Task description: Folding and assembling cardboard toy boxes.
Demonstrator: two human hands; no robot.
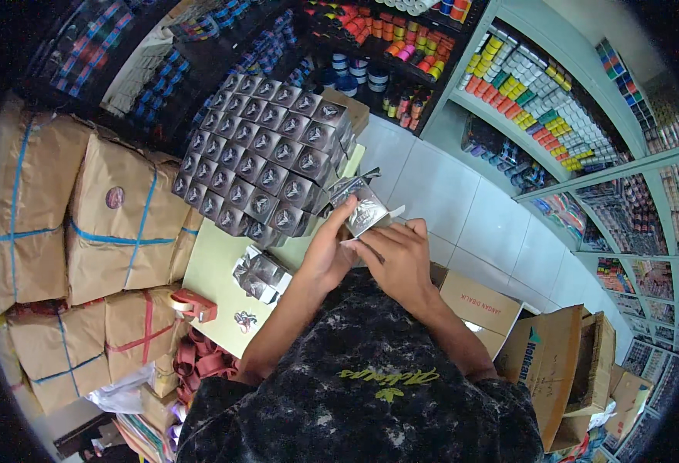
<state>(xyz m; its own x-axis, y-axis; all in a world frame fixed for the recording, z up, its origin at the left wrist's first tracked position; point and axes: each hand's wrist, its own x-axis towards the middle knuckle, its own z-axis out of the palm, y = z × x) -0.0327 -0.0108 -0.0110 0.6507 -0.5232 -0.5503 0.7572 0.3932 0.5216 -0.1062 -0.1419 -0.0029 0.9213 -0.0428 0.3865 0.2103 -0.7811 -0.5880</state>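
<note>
A small silver-grey carton (369,211) with open flaps at both ends is held up in front of me, at the right edge of the table. My left hand (330,248) grips it, with the thumb lying on its printed face. At the near end my right hand (398,257) has its fingers bent around the flaps, and a pale flap sticks out beside them. Just left of my hands stands a large stack of the same small cartons (262,158). Nearer on the table lie shiny, flattened cartons (262,275) and a little pile of small dark and reddish pieces (244,320).
The pale yellow table (214,266) carries a red tape dispenser (194,304) at its left edge. Brown wrapped parcels (116,216) crowd the left side. Cardboard boxes (536,370) stand at lower right. Shelves of coloured spools (540,92) line the back and right.
</note>
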